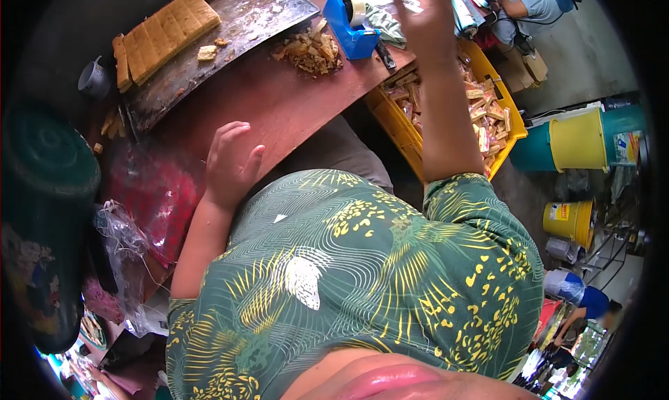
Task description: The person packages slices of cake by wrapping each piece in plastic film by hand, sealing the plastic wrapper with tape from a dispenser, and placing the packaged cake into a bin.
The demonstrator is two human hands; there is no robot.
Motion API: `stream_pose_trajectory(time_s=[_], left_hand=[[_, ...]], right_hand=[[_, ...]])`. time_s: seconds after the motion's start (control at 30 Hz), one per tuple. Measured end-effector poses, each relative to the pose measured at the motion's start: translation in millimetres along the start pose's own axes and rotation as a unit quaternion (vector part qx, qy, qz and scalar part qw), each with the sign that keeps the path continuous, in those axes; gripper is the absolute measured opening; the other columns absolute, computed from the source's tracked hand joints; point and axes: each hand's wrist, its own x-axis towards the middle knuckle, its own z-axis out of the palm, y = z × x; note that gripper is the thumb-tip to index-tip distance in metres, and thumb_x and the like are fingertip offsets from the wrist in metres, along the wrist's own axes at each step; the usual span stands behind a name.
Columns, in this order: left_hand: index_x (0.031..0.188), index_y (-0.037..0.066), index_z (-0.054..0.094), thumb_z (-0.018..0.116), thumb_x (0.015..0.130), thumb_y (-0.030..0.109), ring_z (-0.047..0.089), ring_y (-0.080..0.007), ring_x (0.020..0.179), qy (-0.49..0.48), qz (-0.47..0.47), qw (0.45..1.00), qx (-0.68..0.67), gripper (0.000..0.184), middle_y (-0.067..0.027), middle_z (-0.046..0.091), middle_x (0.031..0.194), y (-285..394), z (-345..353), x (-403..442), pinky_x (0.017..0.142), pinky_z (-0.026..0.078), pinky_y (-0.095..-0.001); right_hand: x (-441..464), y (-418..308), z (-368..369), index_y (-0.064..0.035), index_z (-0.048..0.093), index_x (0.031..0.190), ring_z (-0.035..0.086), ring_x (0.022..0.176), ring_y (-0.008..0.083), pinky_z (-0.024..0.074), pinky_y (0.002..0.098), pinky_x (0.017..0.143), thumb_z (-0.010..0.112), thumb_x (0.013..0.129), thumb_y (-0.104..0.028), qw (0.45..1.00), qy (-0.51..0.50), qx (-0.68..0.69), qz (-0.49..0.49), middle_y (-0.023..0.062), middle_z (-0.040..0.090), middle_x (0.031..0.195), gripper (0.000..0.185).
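My left hand hovers at the near edge of the reddish-brown table, fingers loosely bent, thumb apart, holding nothing. My right hand reaches forward over the table's right end; its fingertips are cut off by the frame, the thumb stands out, and I see nothing held. Close to it are a blue tape dispenser, a dark-handled tool and a crumpled greenish cloth. Below that forearm sits a yellow crate full of wrapped pastry bars. A sliced slab of golden cake lies on a dark baking tray.
Crumbly trimmings are heaped beside the tray. A small cup stands at left, near a large green drum and red plastic packaging. Buckets line the right side. Another person sits at top right.
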Motion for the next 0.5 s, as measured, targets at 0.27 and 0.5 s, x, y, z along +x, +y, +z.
stream_pose_trajectory(time_s=[0.27,0.5], left_hand=[[0.103,0.004,0.068,0.075,0.091,0.010,0.069,-0.0331,0.094,-0.021,-0.016,0.999,-0.034,0.015,-0.0148,0.070,0.103,1,-1,2,0.084,0.056,-0.0406],[0.096,0.003,0.068,0.073,0.089,0.003,0.069,-0.0316,0.085,-0.028,-0.056,0.996,-0.071,0.008,-0.0141,0.070,0.092,8,-3,7,0.077,0.056,-0.0377]], right_hand=[[-147,202,-127,-0.0090,0.053,0.151,0.051,0.142,0.0378,0.0418,0.0478,0.118,0.078,0.080,-0.061,0.718,-0.297,-0.395,0.491,0.0239,0.053,0.153,0.091],[-289,288,-195,-0.0033,0.069,0.130,0.069,0.109,0.0230,0.0535,0.0360,0.096,0.083,0.088,-0.045,0.735,-0.268,-0.196,0.592,0.0145,0.073,0.121,0.061]])
